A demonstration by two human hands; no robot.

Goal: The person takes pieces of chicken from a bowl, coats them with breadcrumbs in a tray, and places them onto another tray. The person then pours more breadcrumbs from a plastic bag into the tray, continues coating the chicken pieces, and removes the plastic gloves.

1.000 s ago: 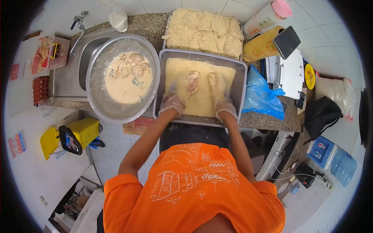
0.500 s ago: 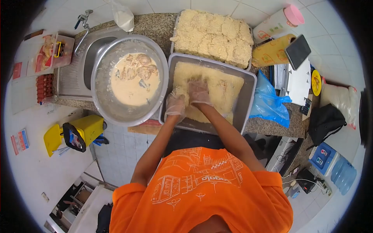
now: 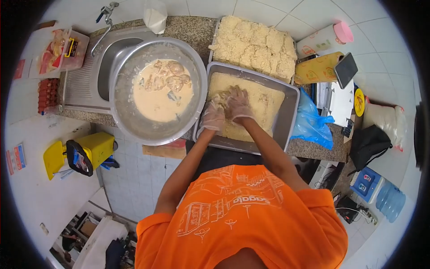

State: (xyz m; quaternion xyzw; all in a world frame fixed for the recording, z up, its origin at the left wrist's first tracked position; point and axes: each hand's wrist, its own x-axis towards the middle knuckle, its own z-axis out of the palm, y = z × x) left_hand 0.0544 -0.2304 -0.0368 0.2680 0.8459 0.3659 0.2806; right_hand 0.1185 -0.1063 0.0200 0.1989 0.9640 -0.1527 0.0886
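Both of my hands wear clear plastic gloves and work in a grey tray (image 3: 293,107) of pale breadcrumbs (image 3: 264,98). My left hand (image 3: 212,117) is at the tray's left side, its fingers coated and partly buried in crumbs, so their grip is hidden. Close beside it, my right hand (image 3: 239,105) lies palm down on the crumbs with fingers spread. Left of the tray, a large metal bowl (image 3: 123,107) holds cream-coloured batter (image 3: 150,105) and several pieces of raw meat, probably chicken (image 3: 177,83). Behind, a second tray is filled with crumb-coated pieces (image 3: 253,47).
A sink (image 3: 105,80) with a tap (image 3: 107,18) lies left of the bowl. A blue plastic bag (image 3: 311,123) touches the tray's right side. A tablet (image 3: 346,70) stands beyond it. A yellow bin (image 3: 96,148) is on the floor at left.
My right hand has shifted slightly and its fingers show more above the crumbs. My left hand has moved farther into the tray, nearer the right. The camera view has turned a little.
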